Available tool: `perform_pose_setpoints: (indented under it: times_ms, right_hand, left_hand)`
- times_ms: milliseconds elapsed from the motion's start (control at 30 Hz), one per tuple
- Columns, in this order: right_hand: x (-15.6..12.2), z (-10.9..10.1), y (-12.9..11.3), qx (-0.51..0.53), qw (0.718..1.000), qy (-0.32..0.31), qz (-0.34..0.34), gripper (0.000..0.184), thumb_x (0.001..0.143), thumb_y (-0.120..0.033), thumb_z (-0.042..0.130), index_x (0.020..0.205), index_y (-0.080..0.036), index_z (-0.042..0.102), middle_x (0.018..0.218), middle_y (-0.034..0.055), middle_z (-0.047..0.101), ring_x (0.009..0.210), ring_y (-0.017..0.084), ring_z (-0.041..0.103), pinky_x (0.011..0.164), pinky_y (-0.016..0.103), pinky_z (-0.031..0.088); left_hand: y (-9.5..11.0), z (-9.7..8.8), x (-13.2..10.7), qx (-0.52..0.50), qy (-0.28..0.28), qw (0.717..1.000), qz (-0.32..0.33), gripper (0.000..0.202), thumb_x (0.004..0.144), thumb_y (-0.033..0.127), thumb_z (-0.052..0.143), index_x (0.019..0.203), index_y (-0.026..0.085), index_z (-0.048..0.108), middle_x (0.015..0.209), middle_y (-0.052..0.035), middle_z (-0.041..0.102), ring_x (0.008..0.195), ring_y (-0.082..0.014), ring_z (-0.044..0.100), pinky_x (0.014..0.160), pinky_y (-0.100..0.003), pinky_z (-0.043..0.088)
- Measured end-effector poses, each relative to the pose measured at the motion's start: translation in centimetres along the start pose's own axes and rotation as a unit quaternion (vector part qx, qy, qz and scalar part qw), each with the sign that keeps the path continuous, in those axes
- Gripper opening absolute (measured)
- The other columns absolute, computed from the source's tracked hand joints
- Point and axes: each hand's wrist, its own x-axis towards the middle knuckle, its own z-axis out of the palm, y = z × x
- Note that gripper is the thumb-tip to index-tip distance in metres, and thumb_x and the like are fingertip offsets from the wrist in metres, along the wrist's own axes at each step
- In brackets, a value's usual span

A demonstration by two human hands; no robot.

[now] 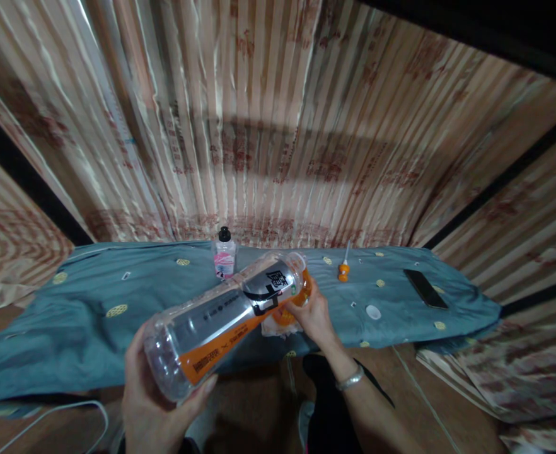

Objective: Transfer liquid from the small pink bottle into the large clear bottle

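A striped curtain (259, 94) is hanging in upright folds behind everything, its satiny fabric showing reddish-brown prints. Below it, a teal cloth (93, 328) with small yellow motifs is covering a long, low surface, wrinkling softly along its front edge. A large bottle (221, 321) of clear, glossy plastic is lying aslant in the air above this cloth, its lobed base pointing to the lower left and its orange-and-grey label facing up. The left hand (152, 400) is clamping around that base, thumb and fingers on opposite sides. The right hand (314, 315) is closing on the bottle's other end, its fingertips hiding behind the plastic. A black phone (425, 289) is lying flat toward the right. A small bottle (225, 257) with a black cap and pink label is standing just behind the large one. The large bottle is partly blocking a pale crumpled piece (278, 328) and a rounded orange thing (285, 316) beside the right thumb. An orange-handled item (343, 271) is resting farther right, and a white disc (373, 312) is lying nearer the front. Whether the large bottle is holding any liquid, I cannot tell.
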Motion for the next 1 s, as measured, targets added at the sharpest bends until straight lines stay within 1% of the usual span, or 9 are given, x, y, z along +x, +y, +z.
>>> perform_pose_setpoints:
  times_ms: [133,267,400,567,700,833,900,1000]
  right_hand:
    - [-0.03,-0.04,-0.15,0.002,1.000,0.001,-0.002,0.064,0.067,-0.030,0.078,0.127,-0.021,0.059,0.106,0.0064,0.079,0.097,0.027,0.075,0.085,0.039,0.059]
    - [-0.04,-0.09,-0.34,-0.014,1.000,-0.005,0.008,0.066,0.067,-0.032,0.078,0.129,-0.020,0.057,0.107,0.0080,0.078,0.099,0.028,0.075,0.087,0.040,0.059]
    - [-0.05,-0.12,-0.35,-0.020,1.000,-0.012,0.007,0.065,0.068,-0.032,0.078,0.129,-0.020,0.057,0.108,0.0083,0.078,0.099,0.029,0.075,0.087,0.040,0.058]
    - [-0.04,-0.11,-0.21,-0.014,1.000,-0.011,0.003,0.066,0.069,-0.032,0.078,0.129,-0.020,0.057,0.109,0.0088,0.078,0.100,0.029,0.074,0.087,0.040,0.058]
    - [-0.02,-0.03,-0.26,-0.014,1.000,-0.003,0.000,0.066,0.067,-0.032,0.079,0.129,-0.019,0.057,0.108,0.0087,0.078,0.099,0.029,0.075,0.087,0.040,0.058]
    - [0.02,-0.01,-0.31,-0.011,1.000,-0.004,0.000,0.066,0.067,-0.033,0.079,0.128,-0.019,0.058,0.106,0.0081,0.078,0.098,0.028,0.075,0.085,0.039,0.059]
    - [0.03,-0.03,-0.26,-0.012,1.000,-0.007,0.001,0.066,0.067,-0.032,0.079,0.128,-0.019,0.057,0.106,0.0084,0.078,0.098,0.029,0.075,0.086,0.040,0.059]
    - [0.03,-0.05,-0.15,-0.014,1.000,-0.007,0.005,0.067,0.066,-0.032,0.079,0.128,-0.019,0.057,0.107,0.0088,0.078,0.099,0.029,0.075,0.086,0.041,0.059]
  left_hand:
    - [-0.01,-0.01,-0.03,0.002,0.004,1.000,0.000,0.091,0.058,0.039,0.087,0.141,0.024,0.053,0.136,-0.0124,0.062,0.126,-0.0385,0.060,0.108,-0.055,0.050]
    - [-0.10,0.02,-0.11,0.000,0.004,1.000,-0.004,0.092,0.057,0.039,0.087,0.142,0.025,0.053,0.139,-0.0126,0.060,0.126,-0.0388,0.060,0.105,-0.054,0.053]
    - [-0.07,0.02,-0.09,0.001,0.003,1.000,-0.001,0.092,0.058,0.039,0.087,0.142,0.025,0.052,0.138,-0.0130,0.060,0.124,-0.0387,0.061,0.105,-0.054,0.053]
    - [0.07,-0.05,0.01,-0.003,-0.004,1.000,0.003,0.093,0.057,0.039,0.088,0.142,0.024,0.052,0.135,-0.0133,0.062,0.120,-0.0370,0.063,0.098,-0.050,0.057]
    - [0.05,-0.01,0.00,0.005,0.000,1.000,0.016,0.090,0.059,0.039,0.087,0.141,0.023,0.053,0.136,-0.0134,0.062,0.123,-0.0367,0.061,0.101,-0.050,0.055]
    - [-0.05,0.02,-0.05,0.005,0.001,1.000,0.013,0.091,0.060,0.038,0.086,0.143,0.023,0.052,0.136,-0.0134,0.063,0.122,-0.0358,0.062,0.103,-0.050,0.054]
    - [-0.12,-0.01,-0.04,0.005,0.002,1.000,0.016,0.092,0.059,0.039,0.087,0.143,0.022,0.052,0.136,-0.0136,0.062,0.123,-0.0355,0.061,0.102,-0.048,0.054]
    - [-0.18,-0.05,-0.03,0.006,0.002,1.000,0.021,0.091,0.059,0.039,0.087,0.142,0.023,0.053,0.135,-0.0123,0.063,0.120,-0.0341,0.063,0.097,-0.044,0.057]
